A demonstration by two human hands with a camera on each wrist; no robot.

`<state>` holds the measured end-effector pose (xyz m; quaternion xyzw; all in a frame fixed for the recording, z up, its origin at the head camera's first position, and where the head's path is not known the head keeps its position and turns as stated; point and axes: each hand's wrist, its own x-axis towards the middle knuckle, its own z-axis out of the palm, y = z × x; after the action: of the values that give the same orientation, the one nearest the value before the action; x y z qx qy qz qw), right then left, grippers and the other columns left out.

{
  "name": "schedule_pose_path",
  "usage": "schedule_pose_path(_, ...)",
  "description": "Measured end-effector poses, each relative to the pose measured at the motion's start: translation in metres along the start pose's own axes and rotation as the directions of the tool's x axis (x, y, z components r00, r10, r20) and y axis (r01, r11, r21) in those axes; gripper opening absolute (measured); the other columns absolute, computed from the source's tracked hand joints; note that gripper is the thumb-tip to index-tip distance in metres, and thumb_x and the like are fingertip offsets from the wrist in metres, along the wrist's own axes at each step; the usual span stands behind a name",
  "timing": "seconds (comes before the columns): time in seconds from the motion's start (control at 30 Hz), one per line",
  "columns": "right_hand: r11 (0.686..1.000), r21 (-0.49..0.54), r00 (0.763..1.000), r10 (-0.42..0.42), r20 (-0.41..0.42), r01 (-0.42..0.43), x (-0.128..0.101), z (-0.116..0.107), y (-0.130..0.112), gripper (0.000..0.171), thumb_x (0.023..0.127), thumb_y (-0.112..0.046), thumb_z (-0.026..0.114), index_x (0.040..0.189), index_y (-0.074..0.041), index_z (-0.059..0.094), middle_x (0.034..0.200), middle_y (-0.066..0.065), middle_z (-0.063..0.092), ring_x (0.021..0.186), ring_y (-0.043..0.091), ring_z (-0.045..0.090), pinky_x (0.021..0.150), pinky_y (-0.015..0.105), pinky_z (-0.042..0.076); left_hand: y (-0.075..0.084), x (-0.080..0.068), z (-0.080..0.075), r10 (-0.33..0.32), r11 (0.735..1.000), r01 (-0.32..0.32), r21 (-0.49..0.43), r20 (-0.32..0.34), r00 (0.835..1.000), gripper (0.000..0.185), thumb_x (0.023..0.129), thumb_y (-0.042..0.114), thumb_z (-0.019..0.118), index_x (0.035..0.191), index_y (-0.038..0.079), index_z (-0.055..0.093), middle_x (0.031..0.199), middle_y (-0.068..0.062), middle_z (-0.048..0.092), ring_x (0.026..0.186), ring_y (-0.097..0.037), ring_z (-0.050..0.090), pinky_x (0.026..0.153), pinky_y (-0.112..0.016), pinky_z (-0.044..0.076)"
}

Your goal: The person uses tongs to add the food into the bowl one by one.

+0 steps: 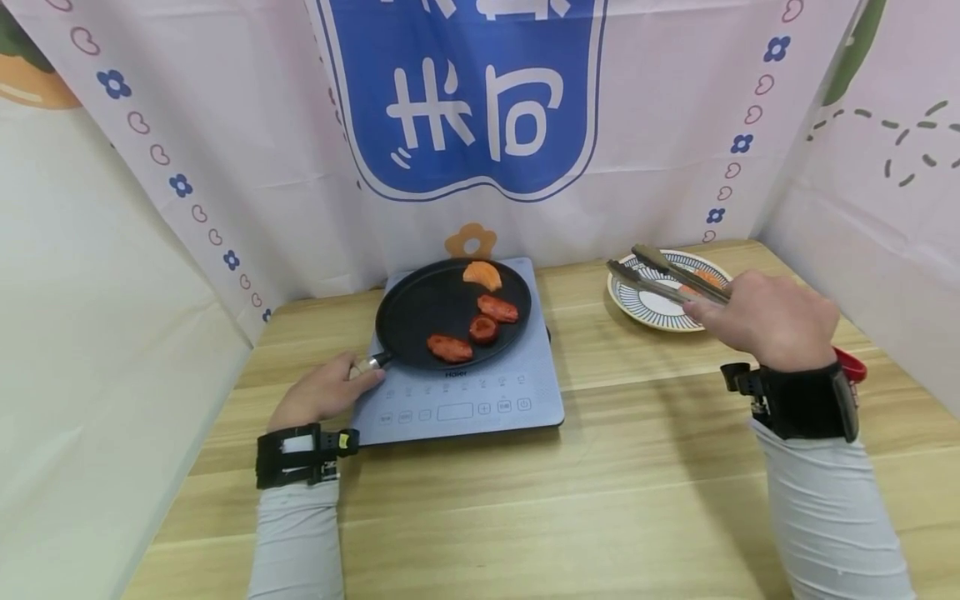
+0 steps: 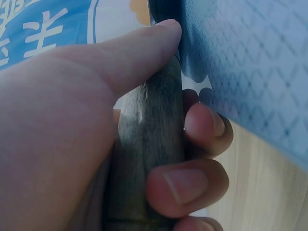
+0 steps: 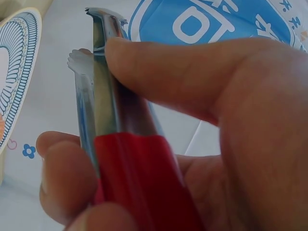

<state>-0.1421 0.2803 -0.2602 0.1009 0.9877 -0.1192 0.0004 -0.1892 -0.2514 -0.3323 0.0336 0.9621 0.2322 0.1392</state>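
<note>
Right hand (image 1: 765, 321) grips the tongs (image 1: 667, 273) by their red end, tips parted over the plate (image 1: 637, 302), where an orange piece lies (half hidden by the metal). Left hand (image 1: 324, 392) is curled round the pan handle (image 2: 149, 159), holding the pan (image 1: 420, 312) on the cooker (image 1: 525, 400). From the tongs, whose long axis points away and leftward, the pan's four pieces lie well to the left across the bench (image 1: 637, 467).

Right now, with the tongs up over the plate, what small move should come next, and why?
Probably lower the tongs onto the orange piece on the striped plate. Their tips sit empty above it in the right hand, while the left hand steadies the pan handle.
</note>
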Motion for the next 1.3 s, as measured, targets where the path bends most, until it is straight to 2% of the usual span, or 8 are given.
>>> schedule_pose_path(0.27,1.0,-0.002,1.0,0.013,-0.008,-0.013,0.001,0.0,0.004,0.075,0.093,-0.08,0.052,0.088,-0.006,0.061,0.084,0.016,0.064,0.081,0.037,0.061,0.066,0.052,0.042,0.0,0.001,0.001,0.002,1.0,-0.002,-0.009,-0.004,1.0,0.043,0.108,0.047,0.054,0.116,0.004,0.054,0.091,-0.007,0.055,0.082,-0.023,0.055,0.067,-0.033,0.043)
schedule_pose_path(0.5,0.998,-0.03,0.998,0.053,0.018,-0.052,0.006,-0.001,0.01,0.087,0.086,-0.093,0.042,0.082,-0.008,0.061,0.082,0.015,0.065,0.08,0.035,0.063,0.065,0.052,0.043,0.0,0.003,0.003,-0.005,1.0,0.005,-0.007,-0.001,1.0,0.044,0.108,0.047,0.054,0.116,0.005,0.055,0.092,-0.008,0.055,0.083,-0.023,0.055,0.067,-0.033,0.043)
schedule_pose_path(0.87,0.995,-0.037,0.994,0.099,0.036,-0.097,0.013,0.004,0.023,0.089,0.088,-0.089,0.048,0.094,-0.002,0.065,0.094,0.023,0.067,0.093,0.044,0.063,0.072,0.057,0.044,0.001,0.001,0.0,0.012,1.0,-0.012,0.003,-0.002,1.0,0.046,0.108,0.049,0.054,0.114,0.003,0.055,0.091,-0.008,0.056,0.081,-0.023,0.056,0.066,-0.034,0.043)
schedule_pose_path(0.97,0.995,-0.033,0.995,0.097,0.03,-0.096,0.016,0.006,0.025,0.084,0.091,-0.084,0.05,0.097,-0.001,0.066,0.098,0.026,0.068,0.095,0.046,0.063,0.073,0.059,0.045,0.001,0.001,-0.001,0.014,1.0,-0.014,0.012,-0.002,1.0,0.047,0.108,0.05,0.054,0.114,0.003,0.055,0.092,-0.008,0.056,0.083,-0.023,0.056,0.066,-0.034,0.043)
schedule_pose_path(1.3,0.992,-0.046,0.992,0.119,0.05,-0.117,0.025,0.012,0.033,0.083,0.092,-0.079,0.052,0.103,0.001,0.068,0.1,0.029,0.067,0.093,0.045,0.063,0.073,0.059,0.046,0.0,0.001,-0.001,0.018,1.0,-0.018,0.015,0.001,1.0,0.047,0.108,0.049,0.053,0.115,0.003,0.055,0.091,-0.008,0.056,0.082,-0.023,0.056,0.066,-0.034,0.043)
